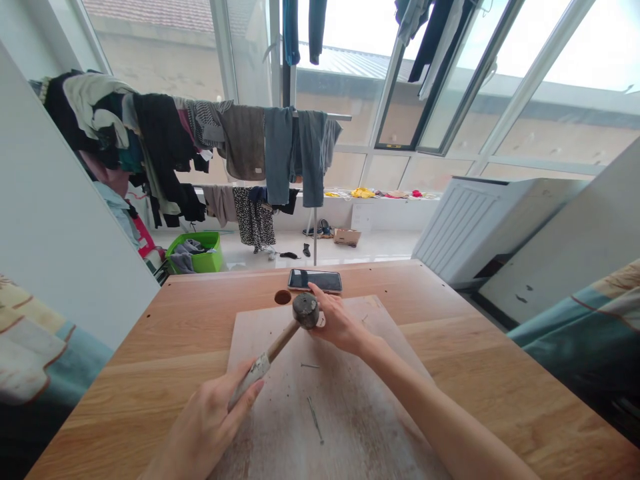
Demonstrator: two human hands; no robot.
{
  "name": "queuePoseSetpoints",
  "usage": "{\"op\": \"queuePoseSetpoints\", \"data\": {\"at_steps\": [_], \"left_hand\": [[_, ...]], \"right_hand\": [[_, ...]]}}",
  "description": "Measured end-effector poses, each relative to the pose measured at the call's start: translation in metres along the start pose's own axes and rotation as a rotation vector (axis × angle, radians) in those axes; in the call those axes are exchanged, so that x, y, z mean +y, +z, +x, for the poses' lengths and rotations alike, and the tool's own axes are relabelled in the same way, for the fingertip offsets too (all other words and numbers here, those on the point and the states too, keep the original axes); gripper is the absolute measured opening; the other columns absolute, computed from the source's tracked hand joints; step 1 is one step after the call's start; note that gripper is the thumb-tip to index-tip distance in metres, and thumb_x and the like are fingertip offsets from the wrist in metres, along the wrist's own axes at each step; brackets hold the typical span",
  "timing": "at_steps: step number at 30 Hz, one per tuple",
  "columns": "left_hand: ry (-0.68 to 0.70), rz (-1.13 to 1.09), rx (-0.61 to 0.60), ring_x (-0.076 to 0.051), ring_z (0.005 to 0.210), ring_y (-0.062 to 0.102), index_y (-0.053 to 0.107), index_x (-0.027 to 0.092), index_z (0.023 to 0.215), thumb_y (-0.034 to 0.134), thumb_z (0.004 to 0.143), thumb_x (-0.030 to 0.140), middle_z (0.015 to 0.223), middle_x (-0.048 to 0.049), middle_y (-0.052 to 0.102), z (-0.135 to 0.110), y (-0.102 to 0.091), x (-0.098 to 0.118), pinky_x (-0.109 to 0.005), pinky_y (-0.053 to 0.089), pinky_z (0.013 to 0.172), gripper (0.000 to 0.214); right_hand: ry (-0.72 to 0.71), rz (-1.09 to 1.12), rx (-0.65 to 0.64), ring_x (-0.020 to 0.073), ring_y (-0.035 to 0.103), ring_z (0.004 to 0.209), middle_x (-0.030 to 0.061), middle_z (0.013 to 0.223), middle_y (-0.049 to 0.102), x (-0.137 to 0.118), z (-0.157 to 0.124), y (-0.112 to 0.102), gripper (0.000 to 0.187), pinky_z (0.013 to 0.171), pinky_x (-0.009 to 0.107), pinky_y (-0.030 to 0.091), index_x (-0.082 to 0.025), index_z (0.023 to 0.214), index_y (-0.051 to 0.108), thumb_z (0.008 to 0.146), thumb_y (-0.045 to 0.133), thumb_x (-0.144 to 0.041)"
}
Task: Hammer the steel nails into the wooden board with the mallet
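Note:
My left hand is closed around the pale grip of a mallet, whose wooden handle slants up to a dark, round head. Just beyond that head, my right hand reaches in with its index finger stretched out to the near edge of a phone. The mallet head hides part of its other fingers, and a small pale spot beside them is unclear. Under both hands lies a worn wooden board. On it rest a long nail and a shorter nail.
The board lies on a wooden table with a round hole near the phone. Beyond stand a clothes rack with hanging trousers, a green basin and a small cardboard box. A white appliance is at right.

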State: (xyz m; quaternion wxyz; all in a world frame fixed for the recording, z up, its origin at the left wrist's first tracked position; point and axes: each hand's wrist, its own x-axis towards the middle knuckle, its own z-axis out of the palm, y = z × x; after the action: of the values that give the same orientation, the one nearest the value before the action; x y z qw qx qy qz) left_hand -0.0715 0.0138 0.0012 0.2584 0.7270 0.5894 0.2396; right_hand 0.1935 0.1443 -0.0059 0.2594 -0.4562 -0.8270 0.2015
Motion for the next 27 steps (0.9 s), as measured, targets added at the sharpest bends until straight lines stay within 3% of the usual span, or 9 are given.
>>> {"op": "queuePoseSetpoints", "data": {"at_steps": [8,12,14,17,19,23,25,27], "left_hand": [[0.002,0.035,-0.006,-0.022,0.103,0.073,0.064,0.03,0.125,0.046,0.099,0.047,0.109,-0.0014,0.077,-0.002,0.0,0.007,-0.025,0.056,0.086,0.037],[0.008,0.031,0.011,-0.021,0.104,0.073,0.064,0.031,0.126,0.046,0.099,0.047,0.11,-0.0001,0.078,-0.001,0.003,0.005,-0.024,0.056,0.085,0.036],[0.022,0.017,0.067,-0.02,0.103,0.074,0.064,0.031,0.127,0.047,0.099,0.047,0.11,0.0016,0.078,-0.001,0.003,0.002,-0.022,0.056,0.084,0.036],[0.023,0.001,0.189,-0.02,0.104,0.074,0.066,0.03,0.125,0.05,0.097,0.047,0.114,0.0021,0.077,0.0,0.002,0.001,-0.019,0.057,0.082,0.037],[0.0,-0.003,0.249,-0.022,0.105,0.074,0.069,0.028,0.123,0.05,0.096,0.049,0.114,0.0011,0.078,0.001,0.0,0.002,-0.019,0.057,0.08,0.039],[-0.1,-0.001,0.275,-0.024,0.09,0.077,0.07,0.021,0.123,0.047,0.095,0.056,0.094,-0.0027,0.081,0.004,-0.004,0.005,-0.022,0.059,0.069,0.05],[-0.155,-0.004,0.271,-0.025,0.077,0.077,0.07,0.018,0.124,0.045,0.094,0.059,0.081,-0.0036,0.08,0.006,-0.006,0.006,-0.024,0.057,0.059,0.057],[-0.191,-0.008,0.271,-0.025,0.066,0.076,0.07,0.016,0.122,0.044,0.092,0.062,0.07,-0.0033,0.076,0.006,-0.007,0.005,-0.025,0.055,0.052,0.061]], "right_hand": [[-0.074,-0.046,0.003,0.034,0.054,0.127,0.0172,0.139,0.058,0.009,-0.001,0.005,0.092,0.109,0.05,0.038,-0.019,0.155,0.029,0.073,0.071,-0.015],[-0.053,-0.069,-0.029,0.033,0.053,0.127,0.0149,0.134,0.061,0.006,-0.006,-0.006,0.091,0.106,0.049,0.039,-0.022,0.155,0.027,0.075,0.071,-0.019],[-0.045,-0.106,-0.008,0.0307,0.054,0.123,0.0122,0.126,0.064,-0.004,-0.012,-0.017,0.081,0.105,0.049,0.04,-0.022,0.151,0.032,0.079,0.069,-0.021],[-0.087,-0.214,0.012,0.0269,0.058,0.11,0.0093,0.113,0.067,-0.028,-0.023,-0.03,0.045,0.098,0.045,0.042,-0.02,0.128,0.054,0.084,0.064,-0.02],[-0.155,-0.309,-0.104,0.0256,0.061,0.1,0.009,0.104,0.069,-0.047,-0.03,-0.03,0.03,0.091,0.04,0.044,-0.018,0.112,0.06,0.083,0.064,-0.019],[-0.242,-0.521,-0.413,0.0232,0.065,0.077,0.0094,0.081,0.071,-0.075,-0.031,-0.016,0.018,0.074,0.034,0.043,-0.014,0.093,0.065,0.076,0.061,-0.01],[-0.243,-0.506,-0.467,0.0208,0.064,0.068,0.0073,0.074,0.07,-0.078,-0.023,-0.011,0.018,0.069,0.032,0.042,-0.014,0.09,0.066,0.073,0.061,-0.008],[-0.247,-0.329,-0.441,0.0184,0.063,0.066,0.0038,0.075,0.071,-0.073,-0.011,-0.011,0.021,0.065,0.029,0.042,-0.017,0.091,0.068,0.071,0.065,-0.01]]}}
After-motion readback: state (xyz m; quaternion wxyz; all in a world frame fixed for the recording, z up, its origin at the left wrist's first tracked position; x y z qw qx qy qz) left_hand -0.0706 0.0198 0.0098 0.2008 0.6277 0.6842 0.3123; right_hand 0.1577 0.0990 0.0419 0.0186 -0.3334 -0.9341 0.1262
